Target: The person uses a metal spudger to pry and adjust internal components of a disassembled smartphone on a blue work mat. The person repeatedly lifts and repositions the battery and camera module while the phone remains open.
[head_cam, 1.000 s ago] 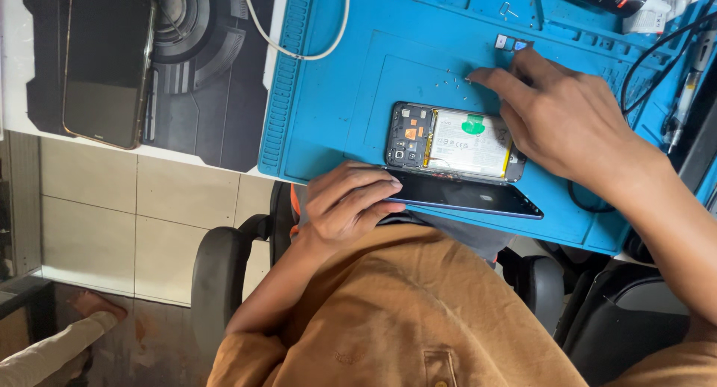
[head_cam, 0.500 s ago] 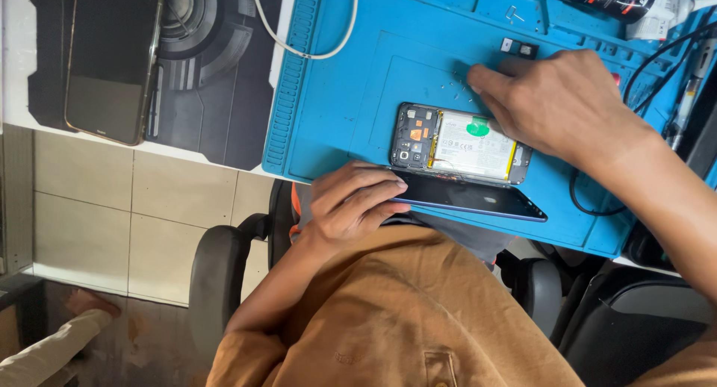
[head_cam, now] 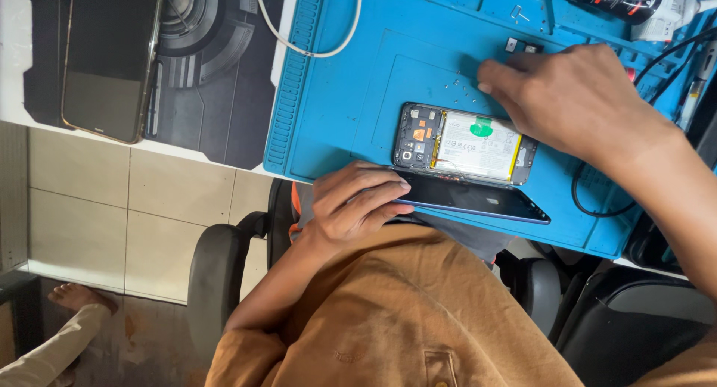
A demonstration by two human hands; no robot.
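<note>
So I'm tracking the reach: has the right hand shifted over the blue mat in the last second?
Yes. The right hand slid slightly away from the opened phone, toward the tiny screws on the blue mat.

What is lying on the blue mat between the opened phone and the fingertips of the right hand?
In the head view, tiny loose screws lie scattered on the blue mat between the opened phone and the right hand.
</note>
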